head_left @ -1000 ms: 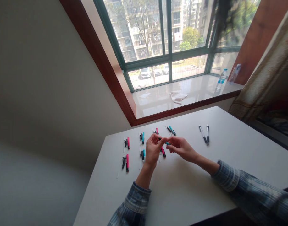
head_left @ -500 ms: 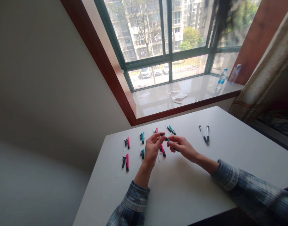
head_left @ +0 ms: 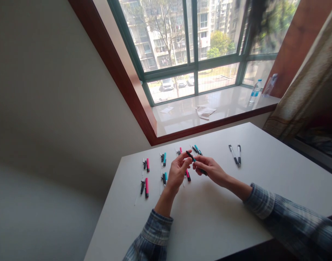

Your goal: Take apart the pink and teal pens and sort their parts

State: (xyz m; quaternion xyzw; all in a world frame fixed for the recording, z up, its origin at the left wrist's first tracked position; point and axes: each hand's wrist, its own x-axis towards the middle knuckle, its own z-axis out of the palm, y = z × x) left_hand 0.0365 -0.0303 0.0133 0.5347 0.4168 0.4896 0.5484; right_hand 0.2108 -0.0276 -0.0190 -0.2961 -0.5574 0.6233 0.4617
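Note:
My left hand (head_left: 178,172) pinches near the middle of a black and teal pen (head_left: 190,155), its thumb and fingertips closed around it. The pen's black upper end points up and left above the fingers. My right hand (head_left: 208,168) grips the teal and black lower part, whose dark end shows beneath the fingers. Behind and below my hands lies a pink and black pen barrel (head_left: 187,174), partly covered. To the left of my left hand lies a teal barrel (head_left: 166,177) beside a black pen part (head_left: 164,178).
On the white table (head_left: 223,217), pink barrels (head_left: 146,187), black clip parts (head_left: 142,187) and thin white refills (head_left: 136,198) lie in groups to the left. Two white and black pens (head_left: 239,156) lie at the right. Beyond are a windowsill with a cloth (head_left: 206,112) and a bottle (head_left: 255,90).
The pen's black upper end now shows more fully between my hands. My left fingers have shifted slightly along it; my right hand has hardly moved.

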